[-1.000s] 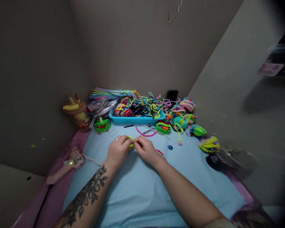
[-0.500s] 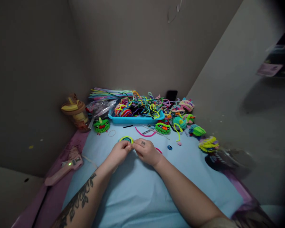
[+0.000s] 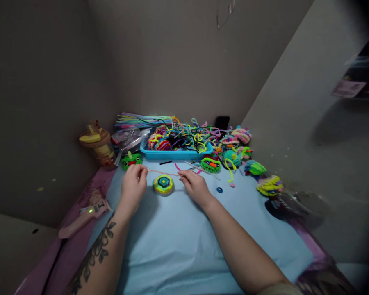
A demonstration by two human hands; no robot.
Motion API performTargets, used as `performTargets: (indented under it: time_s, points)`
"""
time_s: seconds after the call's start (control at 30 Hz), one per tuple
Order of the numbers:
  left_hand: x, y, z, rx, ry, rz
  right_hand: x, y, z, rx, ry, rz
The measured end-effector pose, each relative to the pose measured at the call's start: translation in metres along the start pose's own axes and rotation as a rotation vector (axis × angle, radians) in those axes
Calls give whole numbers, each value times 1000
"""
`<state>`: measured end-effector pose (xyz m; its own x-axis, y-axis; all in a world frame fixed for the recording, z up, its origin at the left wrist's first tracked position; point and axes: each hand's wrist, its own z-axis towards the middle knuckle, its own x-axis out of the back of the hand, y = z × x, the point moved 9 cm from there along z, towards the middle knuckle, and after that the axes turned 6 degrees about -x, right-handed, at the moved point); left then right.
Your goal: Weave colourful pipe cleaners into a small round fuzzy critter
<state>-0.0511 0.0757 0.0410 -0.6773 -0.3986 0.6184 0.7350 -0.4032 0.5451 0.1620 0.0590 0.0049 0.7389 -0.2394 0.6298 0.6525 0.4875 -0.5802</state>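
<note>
A thin orange-pink strand (image 3: 163, 172) stretches between my two hands, slightly sagging; whether it is yarn or an elastic band I cannot make out. My left hand (image 3: 133, 185) pinches its left end near the green stuffed figure (image 3: 131, 159). The other end is between the closed fingertips of my right hand (image 3: 195, 186). Just below the strand lies a round crocheted piece (image 3: 163, 185) with yellow, teal and dark rings, flat on the blue cloth (image 3: 172, 237) and touched by neither hand. Part of a bright pink strand (image 3: 177, 166) shows behind my right hand.
A blue tray (image 3: 176, 155) heaped with yarn stands at the back. Left are a lidded cup (image 3: 98, 143) and a pink glue gun (image 3: 85, 218) with a green light. Several crocheted figures line the right, with a blue oval piece (image 3: 219, 190) and yellow yarn (image 3: 231, 170) nearby.
My hands were together at the round crocheted piece. They have moved apart, the left going left and up, with the thin strand now between them. The round piece now lies released on the cloth.
</note>
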Motion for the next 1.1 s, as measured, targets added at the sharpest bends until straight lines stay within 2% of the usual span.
performTargets:
  time_s: [0.13, 0.23, 0.5, 0.83, 1.0, 1.1]
  points:
    - [8, -26, 5, 51, 51, 65, 8, 16, 5, -57, 26, -41]
    - [9, -37, 5, 81, 75, 78, 20, 29, 6, -112, 82, -46]
    - [13, -40, 1, 123, 168, 73, 39, 58, 6, -198, 119, -114]
    - [15, -46, 0, 129, 199, 102, 44, 76, 7, -252, 94, -179]
    - [15, -52, 1, 147, 205, 119, 44, 78, 7, -265, 107, -91]
    - [17, -54, 1, 162, 204, 125, 55, 81, 5, -340, 205, 78]
